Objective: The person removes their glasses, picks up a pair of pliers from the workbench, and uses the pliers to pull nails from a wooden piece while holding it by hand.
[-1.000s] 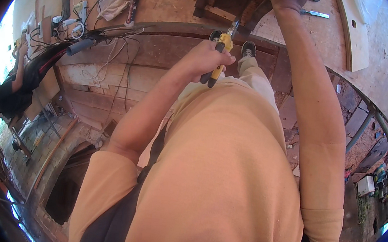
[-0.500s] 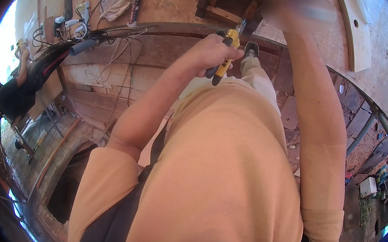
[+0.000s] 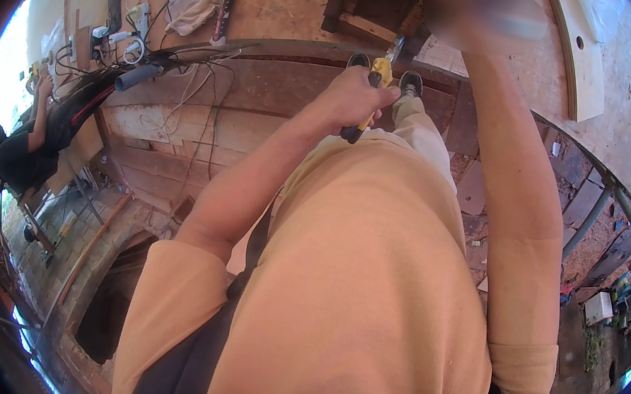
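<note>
My left hand (image 3: 352,98) is closed round the handles of a pair of yellow-and-black pliers (image 3: 380,72). Their metal jaws point away from me, close to the lower edge of a dark wooden frame (image 3: 366,28) on the workbench. At this frame's right side, my outstretched right arm ends in my right hand (image 3: 472,20). A blur covers that hand, so its fingers and anything in them cannot be made out.
Right of my hand a pale board with a hole (image 3: 583,72) lies on the bench. Farther left are a crumpled cloth bag (image 3: 195,0), power strips with cables (image 3: 137,21) and a grey pipe (image 3: 138,77). Another person in black (image 3: 21,152) works at the far left.
My left hand and the pliers have shifted slightly to the right, with the jaws still near the wooden frame. The right arm stays almost where it was.
</note>
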Tool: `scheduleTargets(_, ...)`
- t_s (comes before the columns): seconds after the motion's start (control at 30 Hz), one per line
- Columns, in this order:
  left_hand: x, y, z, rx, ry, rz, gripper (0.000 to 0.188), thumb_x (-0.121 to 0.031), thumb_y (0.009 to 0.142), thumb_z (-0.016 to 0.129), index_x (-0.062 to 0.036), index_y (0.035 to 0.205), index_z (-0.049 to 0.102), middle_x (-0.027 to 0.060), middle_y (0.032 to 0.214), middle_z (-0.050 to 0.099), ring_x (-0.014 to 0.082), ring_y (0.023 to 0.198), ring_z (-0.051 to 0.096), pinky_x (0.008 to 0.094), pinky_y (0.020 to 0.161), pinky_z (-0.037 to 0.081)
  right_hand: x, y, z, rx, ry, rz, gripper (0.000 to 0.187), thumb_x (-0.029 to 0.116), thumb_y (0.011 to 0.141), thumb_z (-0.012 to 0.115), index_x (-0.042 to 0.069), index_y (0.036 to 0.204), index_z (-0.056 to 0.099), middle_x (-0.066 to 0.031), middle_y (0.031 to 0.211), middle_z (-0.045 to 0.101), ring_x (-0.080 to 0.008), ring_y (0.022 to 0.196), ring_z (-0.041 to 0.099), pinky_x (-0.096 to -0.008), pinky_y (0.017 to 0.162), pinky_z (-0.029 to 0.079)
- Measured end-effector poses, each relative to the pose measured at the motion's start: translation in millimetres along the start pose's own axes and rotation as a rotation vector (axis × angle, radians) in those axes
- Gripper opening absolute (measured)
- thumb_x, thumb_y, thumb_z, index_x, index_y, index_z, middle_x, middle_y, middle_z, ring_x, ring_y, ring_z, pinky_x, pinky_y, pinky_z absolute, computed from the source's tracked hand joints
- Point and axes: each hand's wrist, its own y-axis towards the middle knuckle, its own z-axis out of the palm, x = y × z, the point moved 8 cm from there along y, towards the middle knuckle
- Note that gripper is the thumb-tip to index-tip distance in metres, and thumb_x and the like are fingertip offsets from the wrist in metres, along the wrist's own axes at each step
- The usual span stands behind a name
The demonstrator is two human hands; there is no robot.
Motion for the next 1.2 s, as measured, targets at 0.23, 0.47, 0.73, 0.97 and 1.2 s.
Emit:
scheduleTargets(0.23,24,13,-8,-0.178,0.149,0.191,0.039,-0.034,0.086,0.074,0.004,0.086,0.064,0.0174,0.076,0.067,0.0281,0.069,0.066,0.0416,0.068,0.052,5,0,1,-0.004,-0.004,-0.035,0.058,0.024,0.091,0.067,-0.009,0.136,0.049,-0.0302,0.124,0.061,-0.0424,0.117,0.06,-0.0437,0.102,0.047)
scheduleTargets(0.47,35,3,-12,0.091,-0.155,0.059,0.029,-0.026,0.089,0.073,0.0021,0.096,0.066,0.014,0.087,0.07,0.0242,0.081,0.07,0.0388,0.072,0.055,14,-2,-4,0.013,0.017,-0.025,0.057,0.023,0.091,0.068,-0.007,0.136,0.049,-0.0289,0.123,0.062,-0.0412,0.114,0.062,-0.0433,0.1,0.048)
scheduleTargets(0.73,18,-8,5,0.493,-0.859,-0.021,0.028,-0.018,0.098,0.063,0.0064,0.113,0.063,0.0237,0.114,0.067,0.0381,0.106,0.068,0.0487,0.089,0.06,5,2,-2,-0.011,-0.012,-0.048,0.058,0.024,0.09,0.069,-0.007,0.135,0.051,-0.0278,0.117,0.065,-0.041,0.109,0.064,-0.0447,0.095,0.05)
scheduleTargets(0.97,4,-4,20,0.639,-1.134,-0.041,0.03,-0.019,0.099,0.058,0.006,0.115,0.063,0.0258,0.116,0.066,0.0421,0.111,0.065,0.0569,0.095,0.054,6,2,-6,-0.012,-0.106,-0.075,0.054,0.024,0.089,0.07,-0.007,0.13,0.055,-0.0276,0.112,0.067,-0.0425,0.105,0.065,-0.0456,0.094,0.05)
scheduleTargets(1.2,8,5,22,0.764,-1.337,-0.004,0.034,-0.023,0.101,0.056,0.0075,0.114,0.066,0.0296,0.123,0.063,0.0463,0.116,0.062,0.0596,0.102,0.05,11,3,-6,0.038,-0.029,-0.059,0.05,0.023,0.09,0.069,-0.007,0.129,0.057,-0.0265,0.113,0.067,-0.0412,0.106,0.065,-0.0445,0.095,0.05)
